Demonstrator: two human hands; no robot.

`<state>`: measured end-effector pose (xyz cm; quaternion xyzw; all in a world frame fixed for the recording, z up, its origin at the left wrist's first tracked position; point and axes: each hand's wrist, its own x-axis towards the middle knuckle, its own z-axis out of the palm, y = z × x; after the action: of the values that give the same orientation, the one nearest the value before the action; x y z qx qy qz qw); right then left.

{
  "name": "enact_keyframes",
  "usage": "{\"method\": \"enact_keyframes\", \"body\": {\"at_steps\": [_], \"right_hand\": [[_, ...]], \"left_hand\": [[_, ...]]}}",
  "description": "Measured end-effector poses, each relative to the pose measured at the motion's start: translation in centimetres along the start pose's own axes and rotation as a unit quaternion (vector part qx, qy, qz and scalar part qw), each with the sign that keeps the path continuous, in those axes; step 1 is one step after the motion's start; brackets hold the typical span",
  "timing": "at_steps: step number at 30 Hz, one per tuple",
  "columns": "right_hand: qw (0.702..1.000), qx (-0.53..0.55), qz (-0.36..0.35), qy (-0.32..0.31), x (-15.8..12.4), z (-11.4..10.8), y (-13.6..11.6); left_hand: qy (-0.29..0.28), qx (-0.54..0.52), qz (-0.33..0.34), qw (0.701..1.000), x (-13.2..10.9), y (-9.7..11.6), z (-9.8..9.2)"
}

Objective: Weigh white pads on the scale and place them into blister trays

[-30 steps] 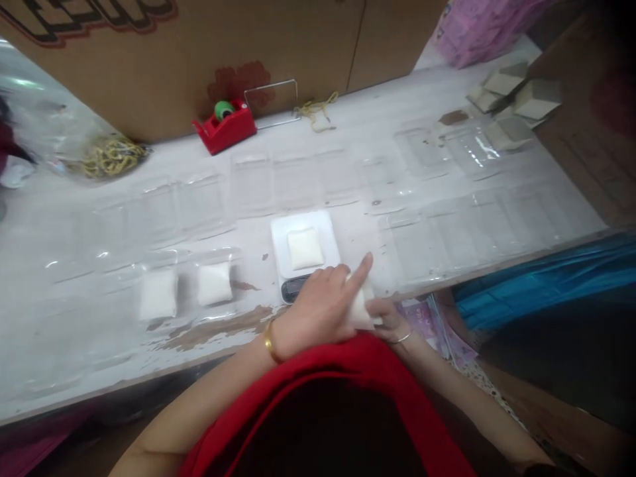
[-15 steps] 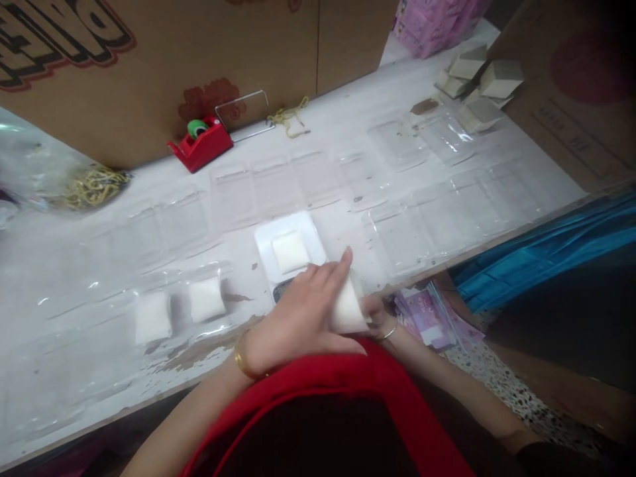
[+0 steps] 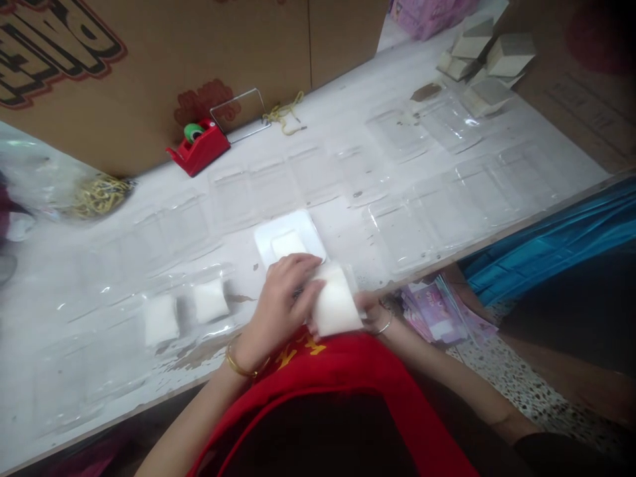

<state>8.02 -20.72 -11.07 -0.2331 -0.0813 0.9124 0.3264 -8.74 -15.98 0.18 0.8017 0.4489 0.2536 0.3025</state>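
My right hand [image 3: 371,310], with a silver bangle at the wrist, holds a white stack of thin sheets [image 3: 338,301] by its right side, above the table's front edge. My left hand [image 3: 291,291], with a gold bangle, is closed at the stack's upper left corner, thumb over its face; its fingertips are partly hidden. Just behind my left hand is a small white scale [image 3: 311,228] with another white stack [image 3: 287,244] on it, partly covered by my fingers. To the left, two white stacks [image 3: 161,319] [image 3: 211,299] lie on clear plastic trays.
Rows of clear plastic trays [image 3: 271,185] cover much of the white table [image 3: 342,225]. A red tape dispenser [image 3: 203,149] stands by a large cardboard box [image 3: 163,53]. Pale blocks [image 3: 489,96] are piled at the back right. Purple packets [image 3: 432,308] lie below the table edge.
My left hand has gone from spread fingers over the stack to closed fingers at its left corner. More of the stack's white face shows. The view has shifted slightly.
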Motion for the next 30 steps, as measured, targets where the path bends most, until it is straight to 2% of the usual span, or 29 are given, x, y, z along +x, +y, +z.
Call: {"method": "enact_keyframes", "body": {"at_steps": [4,11,17,24,26,30], "right_hand": [[1.000,0.019,0.002,-0.010,-0.2,0.4,-0.4],[0.999,0.036,0.000,-0.008,-0.2,0.7,-0.5],[0.999,0.043,-0.008,0.002,0.1,1.4,-0.5],[0.999,0.045,-0.007,0.010,0.0,1.9,-0.9],[0.999,0.045,-0.006,0.007,0.0,2.2,-1.1],[0.999,0.046,-0.019,-0.012,0.0,3.1,-1.7]], "left_hand": [[-0.038,-0.030,-0.032,0.998,0.0,-0.1,-0.1],[0.010,-0.039,0.004,0.999,-0.3,-0.1,0.1],[0.004,-0.053,0.003,0.999,-0.6,-0.1,0.2],[-0.033,-0.022,-0.004,0.999,-0.6,0.0,-0.3],[-0.023,-0.007,0.000,1.000,-0.6,0.0,-0.3],[0.037,0.076,0.043,0.995,-0.6,0.1,0.1]]}}
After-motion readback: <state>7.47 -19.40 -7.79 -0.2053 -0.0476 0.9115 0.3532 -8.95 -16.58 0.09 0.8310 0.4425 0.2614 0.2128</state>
